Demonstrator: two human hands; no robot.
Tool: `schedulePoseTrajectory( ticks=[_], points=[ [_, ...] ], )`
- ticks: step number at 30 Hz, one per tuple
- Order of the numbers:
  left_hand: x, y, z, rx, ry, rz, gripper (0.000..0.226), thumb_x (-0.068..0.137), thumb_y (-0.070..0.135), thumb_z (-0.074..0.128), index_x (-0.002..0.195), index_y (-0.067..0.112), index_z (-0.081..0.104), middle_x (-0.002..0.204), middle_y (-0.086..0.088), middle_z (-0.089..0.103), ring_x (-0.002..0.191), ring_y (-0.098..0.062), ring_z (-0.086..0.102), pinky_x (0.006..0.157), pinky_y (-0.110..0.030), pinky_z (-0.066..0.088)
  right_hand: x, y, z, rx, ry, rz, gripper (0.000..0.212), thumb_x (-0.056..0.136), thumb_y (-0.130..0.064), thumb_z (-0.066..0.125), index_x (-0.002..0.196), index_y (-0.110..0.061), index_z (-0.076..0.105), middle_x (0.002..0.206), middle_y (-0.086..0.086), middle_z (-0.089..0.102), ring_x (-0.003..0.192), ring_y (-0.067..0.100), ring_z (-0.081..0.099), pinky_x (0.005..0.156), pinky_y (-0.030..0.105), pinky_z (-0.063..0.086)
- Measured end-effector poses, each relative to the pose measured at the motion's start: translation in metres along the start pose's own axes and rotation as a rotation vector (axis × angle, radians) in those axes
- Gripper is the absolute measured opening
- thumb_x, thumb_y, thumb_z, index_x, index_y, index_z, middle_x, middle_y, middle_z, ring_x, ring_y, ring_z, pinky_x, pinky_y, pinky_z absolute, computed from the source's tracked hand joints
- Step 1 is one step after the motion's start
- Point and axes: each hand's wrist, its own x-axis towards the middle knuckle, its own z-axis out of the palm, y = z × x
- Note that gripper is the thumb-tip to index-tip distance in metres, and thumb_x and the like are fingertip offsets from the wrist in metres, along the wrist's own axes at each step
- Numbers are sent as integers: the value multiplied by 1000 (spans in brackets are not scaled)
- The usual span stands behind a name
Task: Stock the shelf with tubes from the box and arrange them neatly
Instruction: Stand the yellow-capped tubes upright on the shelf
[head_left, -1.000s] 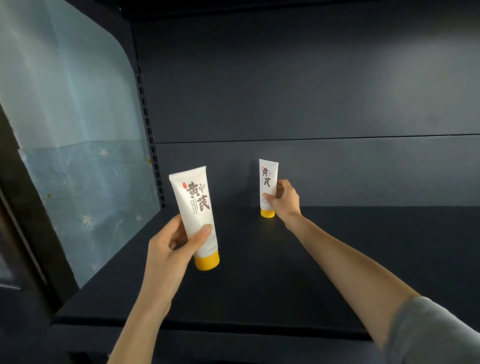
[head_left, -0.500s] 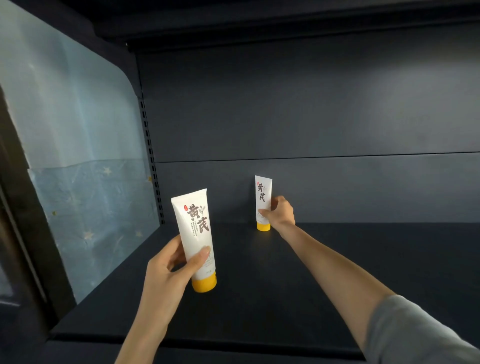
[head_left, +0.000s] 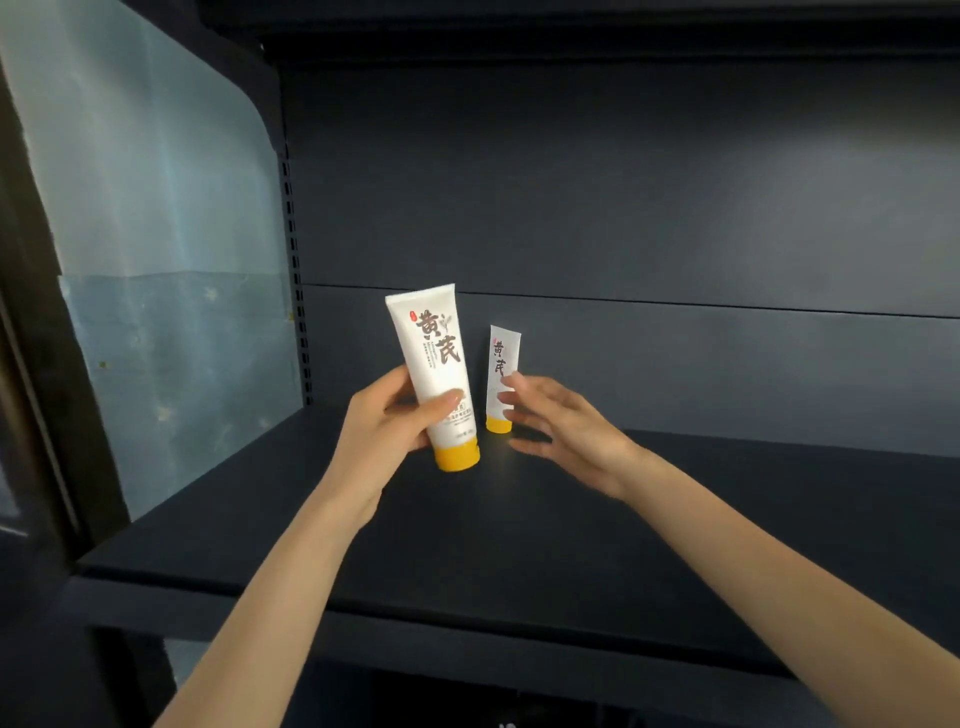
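**Item 1: held tube** (head_left: 428, 343). White body, brown characters, yellow cap. Centre of the frame, cap downward, crimped end tipped slightly to the upper left, raised clear of the board. Print faces the viewer, probably so the label will face front once it is set down.

**Item 2: standing tube** (head_left: 504, 353). Same make. Just right of centre, upright on its cap at the rear of the board, close to the back panel. It reads as the first of a back row, with the place beside it the likely spot for item 1.

**Left hand** (head_left: 384, 436). Wrapped round the lower half of the held tube, thumb across the front. The low grip leaves the cap free to meet the board.

**Right hand** (head_left: 566, 431). Fingers spread and loose, holding nothing, somewhat blurred. Its fingertips overlap the foot of the standing tube; whether they touch it cannot be told.

**Shelf board** (head_left: 519, 545). Dark and matt, spanning the lower half of the frame.

**Back panel** (head_left: 623, 208). Dark, filling the upper right.

**Slotted upright** (head_left: 293, 260). Left of centre.

**Blue sheet** (head_left: 156, 260). Pale, covering the left side.

**Supply box.** Not in view.

**Progress.** One tube placed, one in hand: an early stage.
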Motion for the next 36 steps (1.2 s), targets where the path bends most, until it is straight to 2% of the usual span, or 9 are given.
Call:
schedulePoseTrajectory(
  ticks=[6,10,15,19,22,24,27,33,36],
  points=[
    [8,-1,35,-18,-107,13,34,81,13,72,112,23,64,106,9,72,99,-8,67,79,-23,56,-40,-12,-9,-199,-91,-115,39,86,-28,65,123,-19,56,122,-1,65,110,11,63,94,31,52],
    [11,-5,53,-1,-164,16,37,78,13,74,112,21,62,105,11,72,99,-5,66,75,-15,52,-46,-6,-17,-202,-13,-191,31,85,-14,68,114,-14,59,113,3,68,101,13,67,82,24,54],
    [15,-6,63,27,-201,-1,45,78,14,74,120,23,59,107,11,71,103,-7,65,90,-30,50,-49,-1,-25,-250,57,-271,34,83,-14,70,115,-14,58,111,2,69,100,14,67,79,21,53],
    [15,-6,65,71,-215,10,40,83,19,69,121,28,58,108,14,71,104,-3,64,92,-27,51,-43,0,-30,-273,36,-282,30,83,-14,70,111,-17,59,106,1,69,97,15,67,78,22,54],
    [14,-7,56,272,-258,85,37,93,30,55,129,39,51,123,22,62,118,3,53,98,-24,44,-31,6,-36,-298,16,-235,32,82,-17,72,111,-17,58,109,3,68,99,16,67,79,26,56],
    [12,-13,41,620,-214,100,48,96,42,43,143,37,35,143,18,44,135,-5,35,112,-36,30,-20,12,-42,-321,31,-211,32,82,-20,73,110,-19,57,109,0,68,98,14,67,78,26,57],
    [3,-25,15,1147,-159,80,60,96,54,26,150,32,14,155,11,24,143,-11,17,116,-39,14,2,23,-52,-354,100,-185,27,81,-25,73,102,-27,56,105,-7,67,97,8,66,71,21,56],
    [-18,-36,-25,1458,-184,-77,82,79,67,-2,151,29,-2,159,9,12,146,-12,10,119,-40,9,55,47,-78,-454,360,-74,35,83,-27,72,109,-20,51,113,-3,61,104,15,61,84,37,57],
    [-25,-37,-37,1510,-153,-92,89,72,70,-8,151,30,-1,158,9,15,145,-11,13,119,-41,11,74,56,-84,-512,463,-47,41,84,-25,71,117,-13,50,121,3,59,103,14,57,84,31,52]
  ],
)
